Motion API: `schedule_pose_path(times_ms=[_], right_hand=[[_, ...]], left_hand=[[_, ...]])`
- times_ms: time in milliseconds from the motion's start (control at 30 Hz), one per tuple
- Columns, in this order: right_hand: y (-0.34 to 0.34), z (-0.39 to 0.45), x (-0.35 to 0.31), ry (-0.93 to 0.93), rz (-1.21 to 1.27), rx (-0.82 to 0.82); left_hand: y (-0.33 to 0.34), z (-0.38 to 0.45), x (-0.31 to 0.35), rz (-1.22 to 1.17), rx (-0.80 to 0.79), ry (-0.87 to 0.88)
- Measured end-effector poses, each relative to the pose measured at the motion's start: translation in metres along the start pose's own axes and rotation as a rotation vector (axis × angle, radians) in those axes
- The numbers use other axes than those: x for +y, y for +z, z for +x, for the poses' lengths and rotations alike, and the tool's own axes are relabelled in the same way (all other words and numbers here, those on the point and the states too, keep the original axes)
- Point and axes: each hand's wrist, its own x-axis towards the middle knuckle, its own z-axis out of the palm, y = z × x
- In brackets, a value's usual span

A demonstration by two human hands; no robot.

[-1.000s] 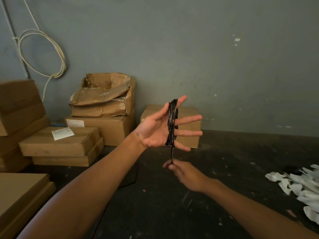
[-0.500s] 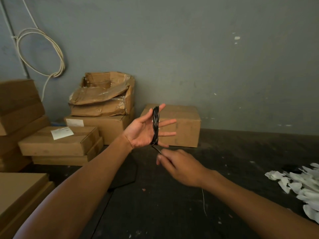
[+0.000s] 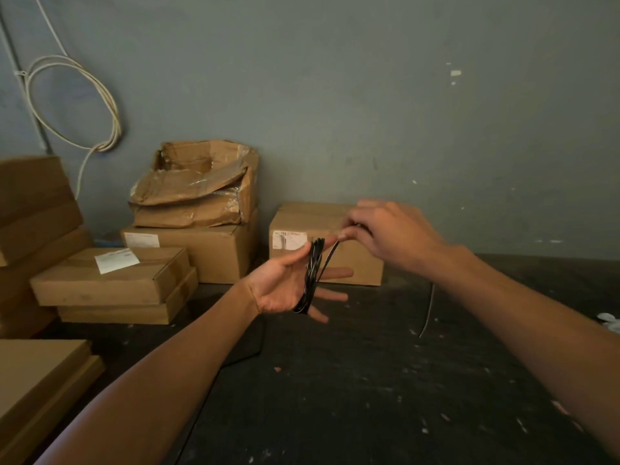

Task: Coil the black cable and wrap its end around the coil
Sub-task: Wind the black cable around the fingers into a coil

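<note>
A dark floor point(image 3: 369, 380) runs to stacked cardboard boxes point(image 3: 188, 250). In front of them the left hand point(image 3: 285, 286) lies spread flat, black cable point(image 3: 310, 275) looped round its fingers. Above-right of the coil, the right hand point(image 3: 385, 233) pinches the cable's free strand.

Cable point(image 3: 311, 276) black, pale glints; boxes point(image 3: 214, 250) brown – wall point(image 3: 369, 112) grey-green, floor point(image 3: 352, 380) seemingly black, white-flecked.
</note>
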Motion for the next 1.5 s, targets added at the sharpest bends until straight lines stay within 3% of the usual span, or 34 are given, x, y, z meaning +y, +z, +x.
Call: schedule_pose_path(times_ms=[300, 633, 867, 1000, 1133, 1500], right_hand=[[-0.014, 0.012, 0.037, 0.058, 0.027, 0.082], [0.046, -0.026, 0.056, 0.179, 0.267, -0.027], [0.099, -0.059, 0.032, 0.196, 0.416, -0.202], [0.115, -0.071, 0.011, 0.180, 0.448, -0.213], [0.120, -0.078, -0.010, 0.191, 0.533, -0.311], [0.108, -0.067, -0.054, 0.198, 0.601, -0.371]], left_hand=[[0.021, 0.003, -0.011, 0.104, -0.231, -0.160], [0.048, 0.001, 0.019, 0.056, -0.420, -0.057], [0.051, 0.002, 0.035, 0.058, -0.426, 0.030], [0.054, 0.003, 0.040, 0.029, -0.409, 0.073], [0.054, 0.005, 0.048, -0.007, -0.373, 0.133], [0.039, 0.014, 0.058, -0.047, -0.184, 0.241]])
